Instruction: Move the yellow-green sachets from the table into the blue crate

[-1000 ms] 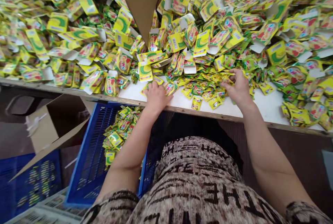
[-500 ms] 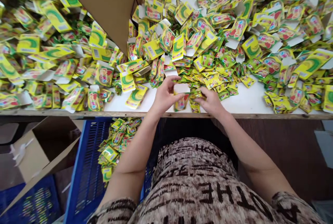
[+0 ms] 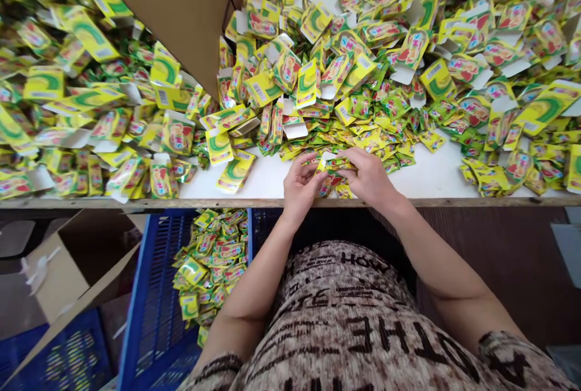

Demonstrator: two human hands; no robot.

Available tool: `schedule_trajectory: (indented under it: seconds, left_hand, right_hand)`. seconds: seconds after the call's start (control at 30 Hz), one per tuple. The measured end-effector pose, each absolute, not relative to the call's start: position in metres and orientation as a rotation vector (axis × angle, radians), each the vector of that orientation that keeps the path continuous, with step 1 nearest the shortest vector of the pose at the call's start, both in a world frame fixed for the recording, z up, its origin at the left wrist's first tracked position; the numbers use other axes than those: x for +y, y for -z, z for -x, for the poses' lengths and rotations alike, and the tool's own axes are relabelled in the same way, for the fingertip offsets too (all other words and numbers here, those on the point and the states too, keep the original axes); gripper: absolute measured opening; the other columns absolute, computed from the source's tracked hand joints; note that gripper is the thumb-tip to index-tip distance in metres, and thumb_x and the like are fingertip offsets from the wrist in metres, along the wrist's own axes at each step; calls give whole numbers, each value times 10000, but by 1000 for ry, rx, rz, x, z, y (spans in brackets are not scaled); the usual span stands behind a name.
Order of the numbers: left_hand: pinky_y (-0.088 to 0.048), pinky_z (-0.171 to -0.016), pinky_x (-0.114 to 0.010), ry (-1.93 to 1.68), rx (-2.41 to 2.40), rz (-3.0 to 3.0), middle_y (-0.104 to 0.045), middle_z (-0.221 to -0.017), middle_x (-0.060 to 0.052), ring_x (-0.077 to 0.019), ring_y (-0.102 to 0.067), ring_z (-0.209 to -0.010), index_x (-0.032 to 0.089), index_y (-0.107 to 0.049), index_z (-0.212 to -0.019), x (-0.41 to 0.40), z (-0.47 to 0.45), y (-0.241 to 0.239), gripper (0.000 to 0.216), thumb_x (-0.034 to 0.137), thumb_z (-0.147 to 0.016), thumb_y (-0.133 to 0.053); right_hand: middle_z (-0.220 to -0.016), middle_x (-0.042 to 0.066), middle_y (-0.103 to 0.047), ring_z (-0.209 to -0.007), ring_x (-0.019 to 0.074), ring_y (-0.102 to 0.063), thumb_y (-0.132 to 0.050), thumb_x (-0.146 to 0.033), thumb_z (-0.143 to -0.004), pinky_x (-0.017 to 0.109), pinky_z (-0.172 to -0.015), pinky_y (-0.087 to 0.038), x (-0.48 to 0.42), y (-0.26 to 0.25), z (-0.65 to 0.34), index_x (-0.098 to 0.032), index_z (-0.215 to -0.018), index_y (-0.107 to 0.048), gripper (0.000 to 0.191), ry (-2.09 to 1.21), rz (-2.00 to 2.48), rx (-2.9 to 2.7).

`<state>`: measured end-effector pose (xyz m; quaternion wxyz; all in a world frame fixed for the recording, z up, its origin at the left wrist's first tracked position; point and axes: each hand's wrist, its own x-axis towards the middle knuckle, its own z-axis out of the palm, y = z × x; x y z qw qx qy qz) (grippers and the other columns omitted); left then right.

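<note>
Close to the table's front edge, my left hand (image 3: 303, 188) is closed around a small yellow carton (image 3: 324, 166) whose white flap shows. From the right, my right hand (image 3: 368, 178) pinches small yellow-green sachets (image 3: 338, 164) against the carton's open end. Fingers partly cover both the carton and the sachets, so how far the sachets are inside cannot be made out. Just beyond my hands lies a pile of loose sachets (image 3: 363, 137). One yellow carton (image 3: 236, 171) rests on the white tabletop to the left of my hands.
Heaps of cartons (image 3: 113, 124) cover the table's left side, with more at the back and right. A brown cardboard panel (image 3: 181, 9) stands among them. Below the wooden table edge (image 3: 454, 203), a blue crate (image 3: 152, 300) holds filled packs, beside an open cardboard box (image 3: 59, 270).
My right hand has brought its sachets leftward and up to the carton's open end. My left hand has shifted slightly right and down, tilting the carton.
</note>
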<state>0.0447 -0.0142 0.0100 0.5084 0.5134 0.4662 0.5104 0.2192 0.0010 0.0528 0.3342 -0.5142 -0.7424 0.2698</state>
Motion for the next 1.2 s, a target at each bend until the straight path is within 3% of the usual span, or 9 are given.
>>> schedule_trajectory:
  seconds: [0.07,0.23,0.4,0.57,0.77,0.9,1.03,1.2]
  left_hand:
    - [-529,-865,-317,-1157,1111,-1266,-720,-996,-44,-191,-684,-935,228,-553,-1292,-14,-40,-8,657,445,-734,-825]
    - [-489,-744,-279,-1039,1209,-1314,-688,-826,-4,-164,-605,-774,180,-708,-934,-17,-34,1,342,482,-785,-764]
    - [-495,-844,-294,-1099,1110,-1295,-708,-974,-32,-188,-620,-898,183,-692,-1067,-20,-30,4,371,477,-840,-706]
    - [-488,-925,-316,-1026,1019,-1329,-713,-1063,-44,-215,-626,-1009,196,-681,-1122,-21,-21,-1,384,451,-838,-717]
    - [-484,-930,-340,-940,993,-1371,-720,-1023,-52,-227,-627,-987,181,-699,-1053,-24,-17,-9,381,512,-868,-657]
    - [-489,-897,-334,-964,1006,-1347,-711,-983,-48,-217,-620,-941,188,-692,-1027,-24,-17,-7,403,549,-850,-662]
    - [-499,-854,-315,-1008,1027,-1263,-701,-932,-30,-191,-618,-872,193,-682,-998,-23,-16,0,357,520,-855,-675]
    - [-510,-933,-346,-1021,983,-1223,-719,-1053,-51,-228,-640,-1023,198,-673,-1114,-22,-14,1,401,497,-847,-696]
  right_hand:
    - [-955,72,-690,-916,245,-624,-603,-114,-780,341,-804,-458,5,-63,-221,-193,-980,-677,227,-781,1346,-2068]
    - [-908,56,-661,-850,219,-582,-593,-110,-774,295,-731,-402,10,-86,-213,-191,-929,-663,189,-794,1434,-2206]
    - [-949,110,-628,-814,223,-560,-555,-81,-804,308,-691,-359,7,-103,-195,-152,-963,-650,199,-574,1525,-2476]
    - [-972,91,-629,-874,208,-572,-560,-160,-908,297,-741,-377,20,-109,-199,-167,-973,-650,112,-805,1085,-2759]
    - [-928,78,-638,-807,199,-560,-551,-184,-911,295,-687,-353,10,-106,-194,-165,-990,-653,130,-627,1313,-2577]
    - [-971,91,-613,-742,183,-523,-590,-205,-892,306,-642,-335,4,-106,-192,-169,-934,-693,117,-564,1206,-2669]
    - [-961,95,-630,-895,226,-527,-503,-109,-922,343,-783,-406,9,-96,-202,-183,-1004,-723,246,-561,1154,-2535]
    - [-1204,133,-581,-1124,289,-438,-486,-75,-906,440,-934,-394,13,-89,-209,-198,-958,-766,311,-463,1033,-2595]
